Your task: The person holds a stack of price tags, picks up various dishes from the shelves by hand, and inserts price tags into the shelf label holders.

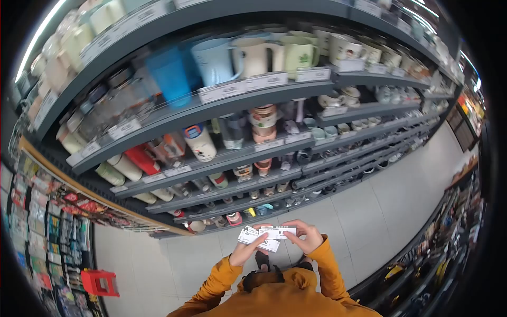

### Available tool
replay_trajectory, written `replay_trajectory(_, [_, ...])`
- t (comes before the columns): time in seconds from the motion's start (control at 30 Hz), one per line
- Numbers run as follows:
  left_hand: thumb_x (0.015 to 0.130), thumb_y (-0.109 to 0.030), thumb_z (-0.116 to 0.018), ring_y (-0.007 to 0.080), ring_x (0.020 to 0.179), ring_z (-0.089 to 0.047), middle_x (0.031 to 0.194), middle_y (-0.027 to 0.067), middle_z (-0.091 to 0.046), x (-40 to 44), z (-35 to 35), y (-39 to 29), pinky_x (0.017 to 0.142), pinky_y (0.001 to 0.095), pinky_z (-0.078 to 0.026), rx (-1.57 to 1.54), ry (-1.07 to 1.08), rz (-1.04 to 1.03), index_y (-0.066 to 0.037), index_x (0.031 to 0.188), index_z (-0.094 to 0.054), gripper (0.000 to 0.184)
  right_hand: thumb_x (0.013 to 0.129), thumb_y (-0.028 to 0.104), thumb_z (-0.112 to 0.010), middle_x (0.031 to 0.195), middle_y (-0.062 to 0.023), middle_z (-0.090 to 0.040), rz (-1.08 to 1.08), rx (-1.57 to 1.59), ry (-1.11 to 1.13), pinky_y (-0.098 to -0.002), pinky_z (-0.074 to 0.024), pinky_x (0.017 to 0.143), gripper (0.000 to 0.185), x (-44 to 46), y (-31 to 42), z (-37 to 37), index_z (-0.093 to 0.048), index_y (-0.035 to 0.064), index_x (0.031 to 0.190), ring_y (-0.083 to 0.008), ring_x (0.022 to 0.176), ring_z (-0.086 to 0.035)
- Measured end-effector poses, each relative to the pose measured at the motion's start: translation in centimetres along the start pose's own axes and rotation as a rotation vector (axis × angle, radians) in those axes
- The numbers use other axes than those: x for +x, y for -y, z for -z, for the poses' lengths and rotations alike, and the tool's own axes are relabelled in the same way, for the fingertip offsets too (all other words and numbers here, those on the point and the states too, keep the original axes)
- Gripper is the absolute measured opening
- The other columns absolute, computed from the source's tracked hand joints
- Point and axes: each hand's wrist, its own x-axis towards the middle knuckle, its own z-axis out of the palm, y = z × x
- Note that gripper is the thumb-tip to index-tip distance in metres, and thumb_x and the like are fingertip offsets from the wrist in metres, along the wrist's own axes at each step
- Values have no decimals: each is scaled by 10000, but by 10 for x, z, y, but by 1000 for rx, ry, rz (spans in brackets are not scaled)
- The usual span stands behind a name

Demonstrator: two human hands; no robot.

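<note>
My left hand (244, 251) is closed on several white price labels (271, 244), which lie fanned out and overlapping. Thumb and fingers of my right hand (308, 237) pinch the right end of the top label (277, 232), a long strip with a large printed price beginning with 6. Both hands are close together in front of my body, below the shelves. The fingers beneath the labels are partly hidden.
Ahead stands a long grey shelf unit (319, 83) with mugs (253, 55), a blue cup (170, 74) and bottles (199, 142). A red stool (100, 283) is on the floor at the lower left. More racks stand at lower right.
</note>
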Motion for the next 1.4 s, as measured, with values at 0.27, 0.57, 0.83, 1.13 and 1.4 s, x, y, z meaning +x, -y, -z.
replay_trajectory(0.27, [937, -149, -584, 153, 883, -647, 1063, 84, -636, 47, -116, 34, 613, 263, -562, 107, 259, 81, -32, 1257, -522, 346, 881, 66, -631, 982, -97, -684, 87, 37, -239, -252, -509, 674, 191, -102, -10, 107, -656, -11, 1054, -129, 759, -637])
replay_trajectory(0.57, [948, -167, -564, 148, 944, -625, 1121, 75, -606, 97, -361, 114, 653, 261, -566, 230, 563, 223, -35, 1267, -510, 349, 849, 66, -674, 928, -91, -692, -78, 210, -669, -234, -498, 713, 187, -299, -71, 259, -630, -13, 1013, -108, 819, -639])
replay_trajectory(0.83, [949, -157, -560, 165, 963, -625, 1135, 90, -603, 132, -480, 150, 675, 287, -589, 259, 695, 244, -33, 1267, -505, 346, 874, 39, -632, 879, -102, -666, -98, 305, -765, -250, -527, 668, 192, -375, -106, 344, -603, -75, 1026, -124, 718, -625])
replay_trajectory(1.13, [933, -168, -590, 174, 952, -630, 1147, 106, -604, 213, -517, 161, 642, 274, -582, 237, 716, 344, -34, 1248, -532, 347, 895, 24, -595, 865, -92, -654, -100, 419, -632, -241, -503, 652, 221, -354, -133, 428, -631, -60, 1097, -119, 694, -599])
replay_trajectory(1.4, [921, -170, -609, 158, 943, -628, 1132, 93, -603, 328, -563, 150, 623, 256, -567, 109, 719, 321, -46, 1281, -515, 392, 903, 31, -580, 855, -93, -649, -63, 438, -591, -240, -476, 612, 234, -291, -151, 546, -601, -55, 1119, -118, 655, -577])
